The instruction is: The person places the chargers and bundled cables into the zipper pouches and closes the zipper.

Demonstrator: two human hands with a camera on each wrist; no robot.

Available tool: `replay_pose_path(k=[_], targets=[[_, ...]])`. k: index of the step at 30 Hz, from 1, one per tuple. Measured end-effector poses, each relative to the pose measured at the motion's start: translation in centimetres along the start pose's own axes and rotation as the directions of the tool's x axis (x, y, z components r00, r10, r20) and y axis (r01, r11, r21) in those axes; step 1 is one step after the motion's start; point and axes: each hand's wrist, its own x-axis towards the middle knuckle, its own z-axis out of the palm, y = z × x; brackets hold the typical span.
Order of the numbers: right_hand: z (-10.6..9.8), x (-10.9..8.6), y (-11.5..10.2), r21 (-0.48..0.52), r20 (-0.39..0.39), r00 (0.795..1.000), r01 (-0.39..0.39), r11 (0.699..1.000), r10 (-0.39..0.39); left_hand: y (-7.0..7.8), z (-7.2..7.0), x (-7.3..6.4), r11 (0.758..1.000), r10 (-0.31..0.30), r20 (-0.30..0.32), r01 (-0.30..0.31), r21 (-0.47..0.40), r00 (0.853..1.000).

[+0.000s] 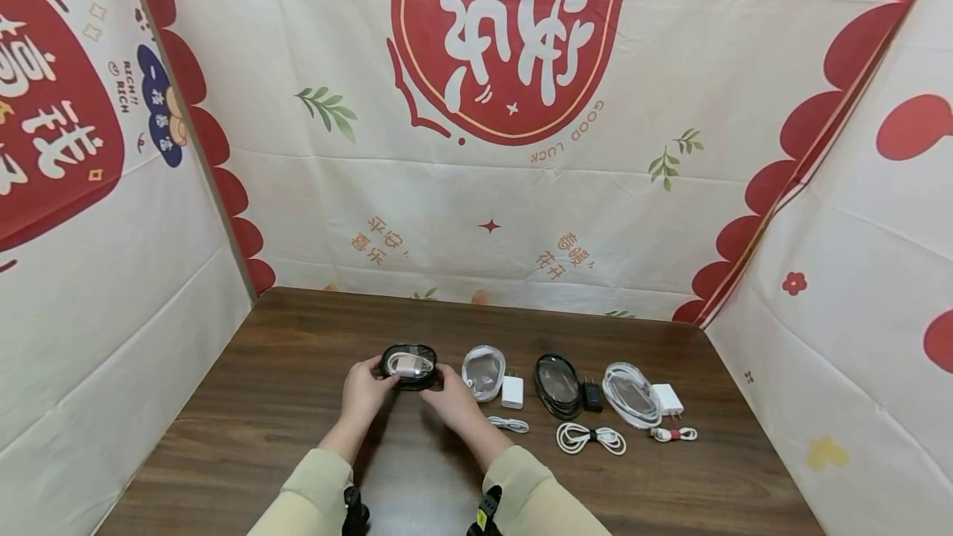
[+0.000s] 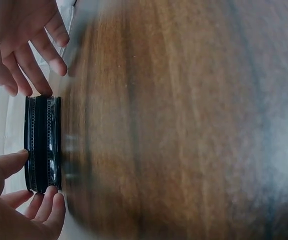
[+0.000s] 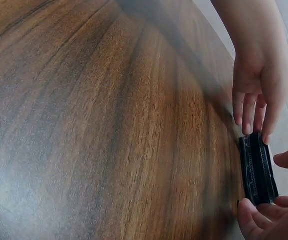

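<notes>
Wooden tabletop, head view: the black case could be tipped by uneven support, flanked by the left hand at eight o'clock and the right hand at four. Left wrist: it is pinched by the left hand. Right wrist: it is merely touched, at five o'clock.

Black case, its underside hidden from view
</notes>
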Motion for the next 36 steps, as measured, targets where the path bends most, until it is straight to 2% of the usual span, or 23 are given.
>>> replay_pose_path(k=[9,15,23,29,36], targets=[[-0.1,0.0,0.1,0.016,0.000,1.000,0.015,1.000,-0.015,0.0,-0.1,-0.1,1.000,0.008,-0.011,-0.008,-0.025,1.000],[-0.4,-0.3,0.4,0.002,0.001,1.000,0.029,1.000,-0.029,-0.2,-0.4,-0.3,0.992,-0.041,0.000,0.040,-0.123,0.999],[-1.4,-2.0,0.4,-0.001,0.033,0.997,0.068,0.998,-0.068,-0.3,-0.8,-1.5,0.987,-0.067,-0.002,0.066,-0.149,0.998],[-2.9,-3.7,0.4,0.010,0.086,0.993,0.074,0.997,-0.075,1.0,-0.4,-2.9,0.980,-0.057,-0.006,0.055,-0.193,0.998],[-5.4,-5.7,0.8,-0.013,0.074,0.987,0.145,0.989,-0.144,3.0,1.6,-4.6,0.968,0.009,0.018,-0.004,-0.252,1.000]])
